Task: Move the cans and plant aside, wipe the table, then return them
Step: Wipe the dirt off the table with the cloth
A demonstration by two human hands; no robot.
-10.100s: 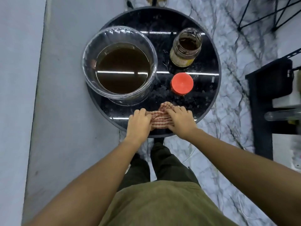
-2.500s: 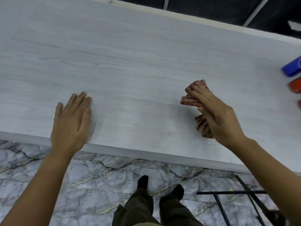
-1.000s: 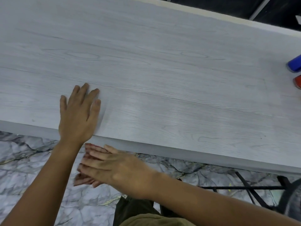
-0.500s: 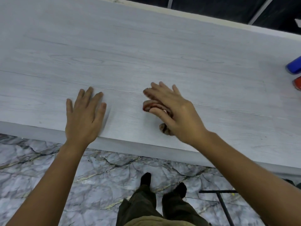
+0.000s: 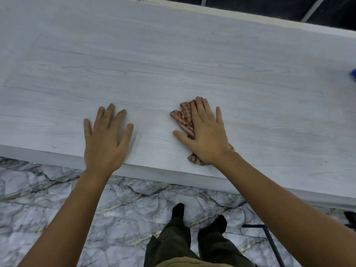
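A long pale grey wood-grain table (image 5: 173,64) fills the upper view. My right hand (image 5: 207,132) lies flat with straight fingers on a crumpled red-and-white checked cloth (image 5: 183,117), pressing it to the tabletop near the front edge. Flat on the bare tabletop to its left rests my left hand (image 5: 107,135), fingers spread and holding nothing. A sliver of a blue can (image 5: 353,75) shows at the far right edge. No plant is in view.
Below the table's front edge lies a grey marble floor (image 5: 48,209) with my dark trousers and feet. A black metal frame (image 5: 269,239) stands on the floor at the lower right. Dark panels run behind the table's far edge.
My right hand has slid the cloth to the right along the table over the last half second. The view has shifted left, so the red can has left the frame. My left hand stays planted.
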